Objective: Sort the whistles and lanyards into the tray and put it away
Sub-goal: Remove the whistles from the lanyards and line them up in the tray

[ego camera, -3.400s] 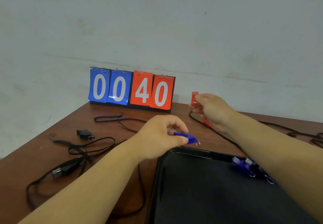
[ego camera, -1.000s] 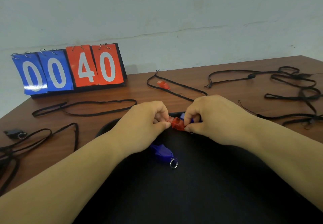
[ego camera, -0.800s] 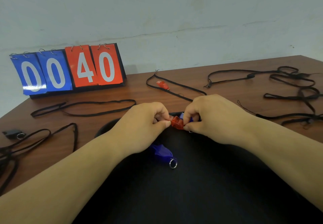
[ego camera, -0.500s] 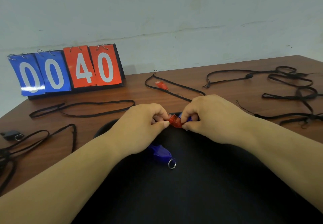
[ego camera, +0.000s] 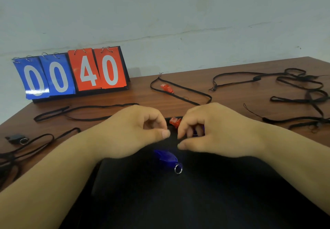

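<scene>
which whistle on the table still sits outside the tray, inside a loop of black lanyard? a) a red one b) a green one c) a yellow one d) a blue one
a: the red whistle lies on the wooden table behind the hands, ringed by a black lanyard, well clear of the black tray.

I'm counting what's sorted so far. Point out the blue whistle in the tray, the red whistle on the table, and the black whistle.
blue whistle [ego camera: 167, 157]: head view, body.
red whistle [ego camera: 167, 88]: head view, body.
black whistle [ego camera: 15, 138]: head view, body.
</scene>
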